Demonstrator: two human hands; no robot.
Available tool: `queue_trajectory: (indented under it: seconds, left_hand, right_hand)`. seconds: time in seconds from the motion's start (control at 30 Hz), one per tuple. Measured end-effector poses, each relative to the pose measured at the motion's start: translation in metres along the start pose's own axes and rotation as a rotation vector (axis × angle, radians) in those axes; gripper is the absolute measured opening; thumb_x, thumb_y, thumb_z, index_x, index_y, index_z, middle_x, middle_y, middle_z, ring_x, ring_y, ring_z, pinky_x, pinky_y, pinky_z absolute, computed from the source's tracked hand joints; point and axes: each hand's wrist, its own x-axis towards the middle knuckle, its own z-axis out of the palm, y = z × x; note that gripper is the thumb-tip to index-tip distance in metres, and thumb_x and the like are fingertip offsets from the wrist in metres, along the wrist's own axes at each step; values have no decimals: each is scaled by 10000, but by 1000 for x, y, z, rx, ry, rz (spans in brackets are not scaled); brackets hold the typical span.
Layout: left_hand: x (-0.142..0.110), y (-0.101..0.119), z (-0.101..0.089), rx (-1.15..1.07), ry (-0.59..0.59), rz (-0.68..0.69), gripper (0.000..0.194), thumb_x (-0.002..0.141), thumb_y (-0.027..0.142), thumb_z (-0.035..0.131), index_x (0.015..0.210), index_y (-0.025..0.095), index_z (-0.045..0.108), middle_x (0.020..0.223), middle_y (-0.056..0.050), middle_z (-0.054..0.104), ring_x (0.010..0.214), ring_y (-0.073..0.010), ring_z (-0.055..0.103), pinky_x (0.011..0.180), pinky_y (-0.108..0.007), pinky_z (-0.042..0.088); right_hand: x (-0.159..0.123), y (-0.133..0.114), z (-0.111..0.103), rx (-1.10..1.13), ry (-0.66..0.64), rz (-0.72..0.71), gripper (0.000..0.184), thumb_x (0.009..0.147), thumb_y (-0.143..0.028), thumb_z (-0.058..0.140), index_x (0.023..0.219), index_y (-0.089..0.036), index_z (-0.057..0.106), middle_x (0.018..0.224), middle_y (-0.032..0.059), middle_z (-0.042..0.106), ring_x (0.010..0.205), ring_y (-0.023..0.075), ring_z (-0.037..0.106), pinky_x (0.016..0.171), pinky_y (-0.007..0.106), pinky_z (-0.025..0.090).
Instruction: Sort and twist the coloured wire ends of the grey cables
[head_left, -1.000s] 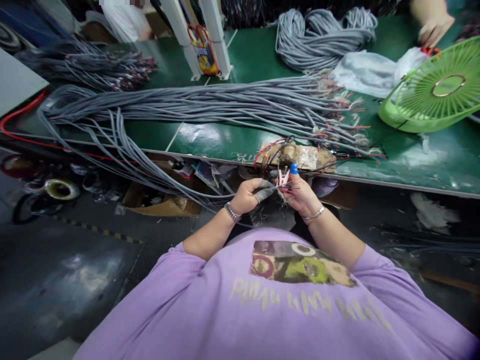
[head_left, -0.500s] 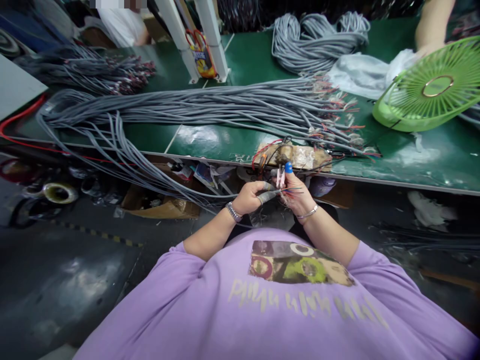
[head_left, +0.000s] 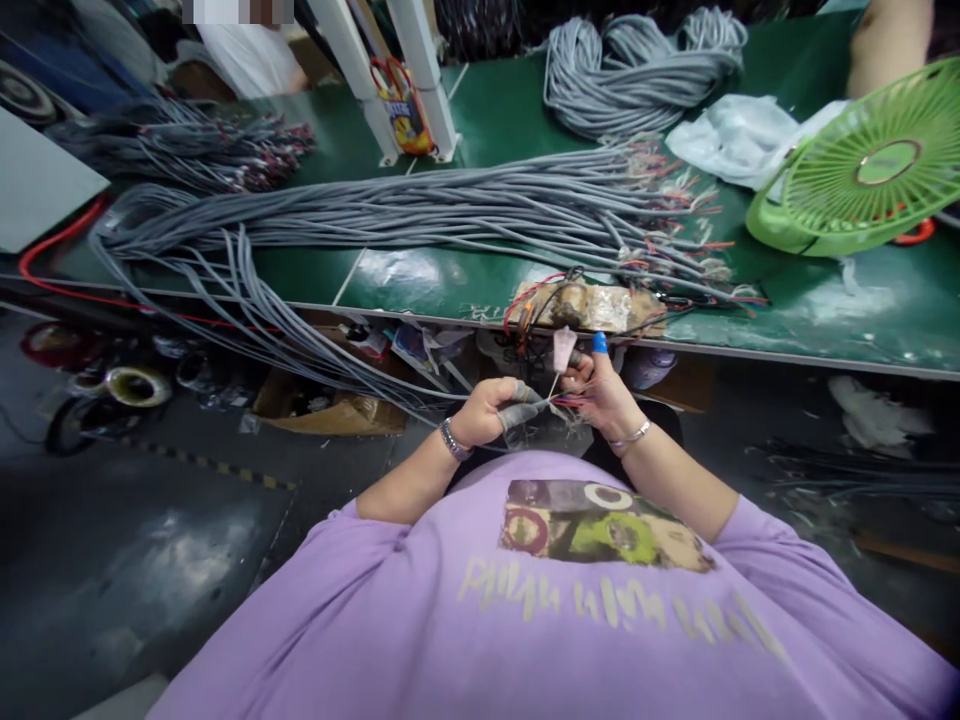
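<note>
Left hand (head_left: 480, 412), fingers pinching a grey cable (head_left: 442, 397) beside the counter (head_left: 810, 325), its coloured wires (head_left: 571, 401) already bared; right hand (head_left: 616, 402), fingers gripping a pink tool (head_left: 564, 350); other cables (head_left: 412, 205) lie behind, stage unclear

Long green workbench (head_left: 450, 285) above dark, glossy floor (head_left: 150, 560) with striped tape (head_left: 225, 468).

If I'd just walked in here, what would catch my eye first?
Probably the bright lime-green plastic fan at the right of the glossy dark-green table. Next, the long bundle of grey cables stretched across that table, frayed with wires at its right end. Then, before the near edge, the bare left hand pinching a grey cable and the right hand, with one bright blue fingertip cover.
</note>
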Motion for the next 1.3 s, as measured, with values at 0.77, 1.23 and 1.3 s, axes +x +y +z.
queue_trajectory:
  seconds: [0.77,1.23,1.3]
  left_hand:
    - [4,-7,10,280,224,143,179,904,319,652,913,162,737,742,-36,698,669,-111,604,647,-236,473]
    - [1,-24,21,301,170,81,179,903,315,643,910,157,727,761,-42,712,680,-120,625,660,-246,483]
    - [-2,-20,20,287,171,99,187,908,320,634,906,157,726,749,-39,706,673,-117,620,649,-241,479]
  right_hand:
    - [-7,-17,28,-167,96,-24,533,711,-679,742,762,-160,633,560,-17,592,386,60,437,370,208,357]
    - [-6,-15,32,-174,148,-74,460,745,-615,727,811,-168,637,632,12,667,412,59,380,386,209,265]
    - [-6,-14,30,-151,120,-44,488,750,-655,699,815,-178,621,630,9,660,401,59,362,375,213,244]
